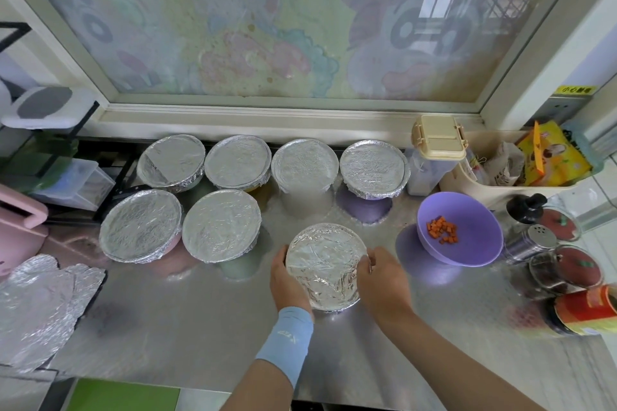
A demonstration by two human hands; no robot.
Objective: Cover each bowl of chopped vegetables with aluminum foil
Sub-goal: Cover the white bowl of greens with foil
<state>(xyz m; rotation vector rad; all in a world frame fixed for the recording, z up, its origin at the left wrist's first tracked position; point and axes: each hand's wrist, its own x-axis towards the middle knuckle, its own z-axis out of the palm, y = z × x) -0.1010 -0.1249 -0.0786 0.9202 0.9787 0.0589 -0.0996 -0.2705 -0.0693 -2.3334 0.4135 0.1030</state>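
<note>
Left hand (287, 280) and right hand (384, 277) clasp the foil-topped bowl (325, 264).
Both curl round its rim, seemingly crimping the foil snug; the purple bowl (477, 243) awaits, uncovered.

Crinkled, shiny aluminum foil (325, 264) covers the near bowl; the steel counter (200, 337) looks brushed (dull gleam); the purple bowl (467, 237) is matt plastic.

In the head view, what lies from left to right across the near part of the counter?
Loose foil sheets, left hand, foil-covered bowl between the hands, right hand, uncovered purple bowl with carrot cubes, red can.
</note>
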